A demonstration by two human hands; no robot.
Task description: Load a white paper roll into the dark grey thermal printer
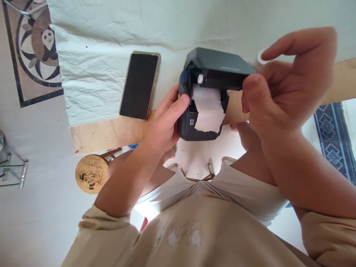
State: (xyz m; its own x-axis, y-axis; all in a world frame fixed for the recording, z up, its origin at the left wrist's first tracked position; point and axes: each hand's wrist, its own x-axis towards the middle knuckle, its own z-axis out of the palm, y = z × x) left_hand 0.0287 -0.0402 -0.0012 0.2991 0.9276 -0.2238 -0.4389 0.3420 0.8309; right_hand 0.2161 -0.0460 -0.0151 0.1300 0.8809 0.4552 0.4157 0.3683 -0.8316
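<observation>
The left hand (167, 118) is wrapped around the side of a small dark printer (207, 92) that sits at the near edge of the tabletop (111, 131), on a pale cloth (111, 44). The right hand (280, 89) pinches the printer's open lid, with the other fingers curled loosely. White paper (208, 113) with a torn edge hangs out the front, and a phone (139, 85) lies just beside the printer.

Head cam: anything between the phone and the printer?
Only the left hand, its fingers wrapped on the printer's left side. Otherwise bare pale cloth and wooden board edge beside the phone. Head view.
</observation>
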